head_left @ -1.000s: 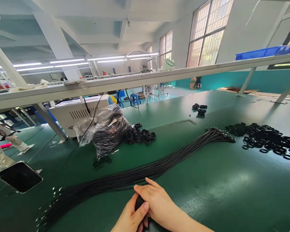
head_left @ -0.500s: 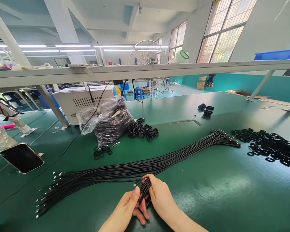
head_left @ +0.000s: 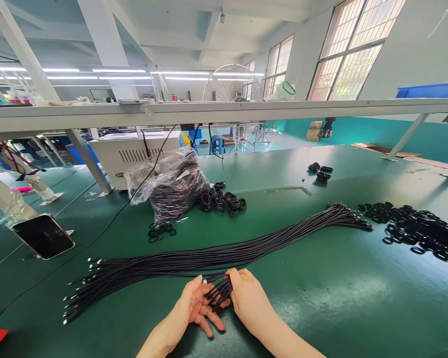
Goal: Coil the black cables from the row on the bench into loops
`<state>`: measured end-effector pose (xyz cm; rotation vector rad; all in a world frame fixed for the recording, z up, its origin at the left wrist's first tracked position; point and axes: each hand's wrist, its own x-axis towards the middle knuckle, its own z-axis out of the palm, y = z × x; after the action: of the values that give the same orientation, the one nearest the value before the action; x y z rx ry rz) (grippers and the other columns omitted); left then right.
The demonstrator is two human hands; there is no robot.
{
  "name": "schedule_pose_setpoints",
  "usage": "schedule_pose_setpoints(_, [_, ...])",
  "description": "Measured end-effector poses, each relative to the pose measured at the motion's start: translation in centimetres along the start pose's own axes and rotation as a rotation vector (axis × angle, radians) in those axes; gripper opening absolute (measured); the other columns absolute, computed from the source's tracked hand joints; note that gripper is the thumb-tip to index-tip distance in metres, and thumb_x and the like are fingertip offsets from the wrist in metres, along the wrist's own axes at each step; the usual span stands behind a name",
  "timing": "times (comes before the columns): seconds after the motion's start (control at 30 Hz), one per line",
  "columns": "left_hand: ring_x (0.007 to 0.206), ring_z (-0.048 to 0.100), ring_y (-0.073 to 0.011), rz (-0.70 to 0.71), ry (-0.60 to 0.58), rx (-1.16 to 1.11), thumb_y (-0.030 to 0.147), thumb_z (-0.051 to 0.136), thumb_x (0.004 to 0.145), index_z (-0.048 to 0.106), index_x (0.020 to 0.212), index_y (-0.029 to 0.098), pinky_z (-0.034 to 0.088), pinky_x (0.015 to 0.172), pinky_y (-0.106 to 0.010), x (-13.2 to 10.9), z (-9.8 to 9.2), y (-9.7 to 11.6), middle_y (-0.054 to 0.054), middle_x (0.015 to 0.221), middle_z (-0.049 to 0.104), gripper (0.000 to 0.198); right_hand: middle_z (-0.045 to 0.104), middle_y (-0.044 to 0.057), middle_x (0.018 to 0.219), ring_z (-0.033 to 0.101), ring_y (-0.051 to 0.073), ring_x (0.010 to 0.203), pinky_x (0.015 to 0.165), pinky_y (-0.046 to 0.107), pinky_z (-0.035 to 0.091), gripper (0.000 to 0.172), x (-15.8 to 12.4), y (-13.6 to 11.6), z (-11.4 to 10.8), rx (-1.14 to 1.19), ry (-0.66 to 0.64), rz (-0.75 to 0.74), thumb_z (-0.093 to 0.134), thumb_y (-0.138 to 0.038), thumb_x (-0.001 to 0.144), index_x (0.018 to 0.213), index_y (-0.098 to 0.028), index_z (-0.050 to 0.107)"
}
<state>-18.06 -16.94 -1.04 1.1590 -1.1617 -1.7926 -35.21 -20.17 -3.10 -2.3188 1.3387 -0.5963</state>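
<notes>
**A:** Any writing you can read?

**B:** Not really. A carton [head_left: 314, 131] by the far wall seems to carry some printing, but it's too small to make out.

**A:** What are the hands doing?

**B:** The left hand [head_left: 184, 311] has a released grip, open with the fingers spread, just beside a small bunch of cable ends [head_left: 218, 293]. The right hand [head_left: 248, 301] has a clenched grip on that bunch, though its fingers hide exactly how the cables sit inside.

**A:** Anything different from the earlier view?

**B:** Yes. Half a second ago both hands were closed around the bunch. Now the left has opened, and the ends fan out more.

**A:** Where's the rest of the cable?

**B:** A long black bundle [head_left: 209, 261] lies across the green surface [head_left: 321, 278], just above the hands, with small metal tips at its ends.

**A:** What else is nearby?

**B:** Black rubber rings [head_left: 410, 231] lie heaped to the right, and a plastic bag [head_left: 171, 186] sits beyond the bundle. On the left is a dark slab, probably a phone [head_left: 43, 236].
</notes>
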Motion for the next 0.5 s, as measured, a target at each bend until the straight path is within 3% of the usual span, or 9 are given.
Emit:
schedule_pose_setpoints(0.17, [0.065,0.070,-0.0201,0.050,0.219,0.030,0.077,0.035,0.080,0.050,0.087,0.019,0.048,0.048,-0.023,0.8,-0.4,-0.9,-0.006,0.081,0.066,0.060,0.065,0.008,0.077,0.057,0.021,0.078,0.076,0.028,0.041,0.032,0.0,0.0,-0.1,-0.049,-0.006,-0.033,0.036,0.001,0.082,0.100,-0.013,0.058])
schedule_pose_setpoints(0.37, [0.058,0.067,-0.0147,0.093,0.205,0.054,0.063,0.053,0.082,0.051,0.081,0.019,0.048,0.048,-0.020,0.8,0.5,-0.9,0.000,0.068,0.062,0.045,0.065,0.006,0.078,0.059,0.020,0.078,0.068,0.025,0.040,0.029,0.0,-0.3,-0.6,-0.081,-0.023,-0.005,0.037,0.001,0.083,0.100,-0.014,0.056])
schedule_pose_setpoints(0.5, [0.060,0.068,-0.0161,0.067,0.158,0.044,0.057,0.055,0.085,0.053,0.110,0.020,0.052,0.053,-0.024,0.4,0.8,-0.5,-0.003,0.074,0.068,0.044,0.066,0.006,0.079,0.060,0.019,0.077,0.065,0.023,0.039,0.025,-0.1,-0.2,-0.7,-0.119,-0.053,-0.002,0.039,-0.001,0.085,0.099,-0.015,0.055])
